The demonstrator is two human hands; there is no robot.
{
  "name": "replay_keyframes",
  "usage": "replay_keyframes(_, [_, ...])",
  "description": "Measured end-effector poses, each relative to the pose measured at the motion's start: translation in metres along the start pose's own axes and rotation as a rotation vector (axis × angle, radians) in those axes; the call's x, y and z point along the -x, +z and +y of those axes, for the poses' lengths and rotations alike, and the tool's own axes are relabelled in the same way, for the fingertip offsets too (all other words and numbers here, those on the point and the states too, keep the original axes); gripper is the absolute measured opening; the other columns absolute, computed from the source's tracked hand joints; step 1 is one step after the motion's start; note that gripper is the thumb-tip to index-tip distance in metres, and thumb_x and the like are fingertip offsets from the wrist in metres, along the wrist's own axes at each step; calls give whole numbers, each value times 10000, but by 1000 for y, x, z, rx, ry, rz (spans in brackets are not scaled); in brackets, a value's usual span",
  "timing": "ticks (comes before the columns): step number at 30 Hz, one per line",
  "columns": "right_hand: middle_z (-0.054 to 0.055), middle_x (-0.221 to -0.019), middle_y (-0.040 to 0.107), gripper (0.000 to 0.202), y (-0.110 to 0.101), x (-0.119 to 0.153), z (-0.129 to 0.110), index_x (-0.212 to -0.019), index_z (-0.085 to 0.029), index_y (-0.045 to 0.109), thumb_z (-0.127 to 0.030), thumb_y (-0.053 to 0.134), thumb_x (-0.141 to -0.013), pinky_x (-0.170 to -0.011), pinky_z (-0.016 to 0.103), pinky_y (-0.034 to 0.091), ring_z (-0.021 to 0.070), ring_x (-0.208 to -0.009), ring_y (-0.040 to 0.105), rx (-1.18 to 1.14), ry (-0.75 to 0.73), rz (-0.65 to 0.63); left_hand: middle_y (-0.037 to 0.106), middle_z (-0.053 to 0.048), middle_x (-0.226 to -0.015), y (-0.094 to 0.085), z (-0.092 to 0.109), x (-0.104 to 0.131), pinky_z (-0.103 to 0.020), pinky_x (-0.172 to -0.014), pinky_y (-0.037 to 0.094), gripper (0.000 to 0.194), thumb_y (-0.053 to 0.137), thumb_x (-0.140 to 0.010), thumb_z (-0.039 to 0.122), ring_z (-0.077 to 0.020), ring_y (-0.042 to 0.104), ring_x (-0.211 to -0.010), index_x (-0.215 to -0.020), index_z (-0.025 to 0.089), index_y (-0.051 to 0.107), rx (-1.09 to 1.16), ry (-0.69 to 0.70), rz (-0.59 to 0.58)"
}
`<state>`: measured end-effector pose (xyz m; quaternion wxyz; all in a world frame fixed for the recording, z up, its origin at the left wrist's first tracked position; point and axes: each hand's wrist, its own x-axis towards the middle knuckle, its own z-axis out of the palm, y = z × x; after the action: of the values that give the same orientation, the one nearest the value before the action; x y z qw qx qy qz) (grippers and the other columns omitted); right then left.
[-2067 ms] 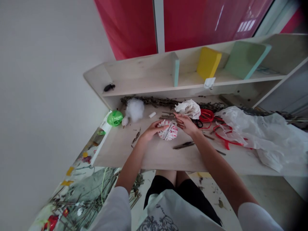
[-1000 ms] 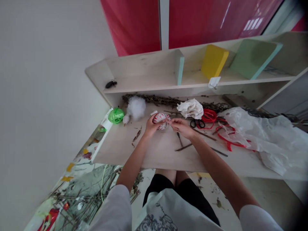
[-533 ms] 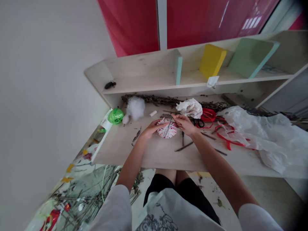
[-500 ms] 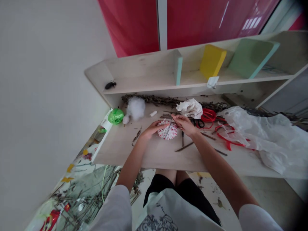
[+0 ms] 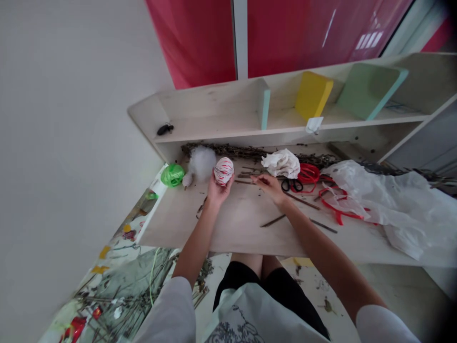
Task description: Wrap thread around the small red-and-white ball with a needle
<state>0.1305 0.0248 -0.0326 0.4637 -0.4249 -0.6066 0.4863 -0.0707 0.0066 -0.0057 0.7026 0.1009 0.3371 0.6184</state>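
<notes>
1. The left hand (image 5: 219, 191) grips a red-and-white wound ball (image 5: 224, 171), fingers cupped around its lower part and its top left bare.
2. The right hand (image 5: 270, 187) is bent, with its fingertips gathered toward the ball; whether they close on a strand is too small to tell.
3. The relation that counts: the ball lies to the left of the right hand's fingertips and slightly farther from the person, with a visible gap between them. The left hand is the nearer one, being in contact with it.
4. The ball looks a little egg-like, its long axis running roughly up the view, away from the wrist, so its bare end points toward the shelf (image 5: 214, 125). The lower end is hidden in the hand, so I cannot tell which end is narrower. The visible strands run mostly across that axis.
5. Just beyond the ball, on its left, lies white fluff (image 5: 203, 162), with a green ball (image 5: 173, 175) farther left.
6. Near the right hand, on its right, are black-handled scissors (image 5: 292, 185); crumpled white paper (image 5: 282, 163) lies just beyond the hand.
</notes>
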Motion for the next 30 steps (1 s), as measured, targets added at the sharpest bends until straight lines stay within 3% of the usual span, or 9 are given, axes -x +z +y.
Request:
replay_keyframes(3, [-3,-584,520,423,6,6,-2,-659,-183,589,-601,646,-654,-522,257,284,114,-546,397,38,-35,-130,669,-73,-1139,-4,-2,-8,-274,-813,548,389,492,-892,436,-175,634,-1038,-1199,218,585,46,159,127])
replay_keyframes(6, [7,-628,553,408,11,12,-8,-679,-172,605,-576,658,-667,-534,254,302,116,-568,429,34,-42,-266,635,-66,-1209,-4,-11,-10,-262,-805,534,340,513,-886,406,-170,623,-1050,-1152,216,607,-190,202,219])
replay_keyframes(8, [-14,-598,513,396,11,15,-13,-678,-166,602,-557,667,-684,-515,245,277,96,-542,396,2,-24,-307,631,-67,-1211,-2,-19,-7,-285,-808,525,366,601,-829,397,-190,618,-1050,-1147,217,611,-455,241,192])
replay_keyframes(14, [-91,-487,284,387,-1,12,-23,-667,-187,522,-535,687,-709,-432,235,152,53,-434,207,-312,104,-302,669,-92,-1092,0,-36,-1,-313,-903,474,564,791,-621,385,-213,612,-1022,-1113,155,638,-804,472,49])
replay_keyframes(18, [-99,-508,240,400,-10,7,-24,-704,-201,515,-512,756,-634,-394,221,119,49,-430,163,-455,141,-201,677,-91,-1074,-3,-38,-1,-314,-883,483,597,787,-622,400,-211,627,-982,-1142,151,631,-896,389,-154])
replay_keyframes(21, [-94,-518,259,432,-11,4,-21,-687,-200,494,-518,774,-603,-379,211,105,44,-434,164,-466,138,-135,665,-97,-1127,-3,-38,1,-313,-895,478,624,794,-620,379,-217,618,-1016,-1176,159,616,-912,340,-235])
replay_keyframes(26, [-94,-502,267,466,-10,4,-16,-669,-199,479,-575,748,-614,-385,209,147,39,-419,201,-355,110,-82,667,-92,-1137,4,-32,13,-317,-898,464,623,804,-617,354,-232,609,-1037,-1180,157,628,-934,206,-365])
replay_keyframes(30, [-83,-476,307,480,-9,2,-13,-651,-187,517,-622,716,-614,-414,226,194,52,-431,253,-210,61,-13,700,-82,-1002,5,-24,23,-276,-768,479,542,780,-658,362,-201,639,-879,-1144,154,660,-908,40,-437])
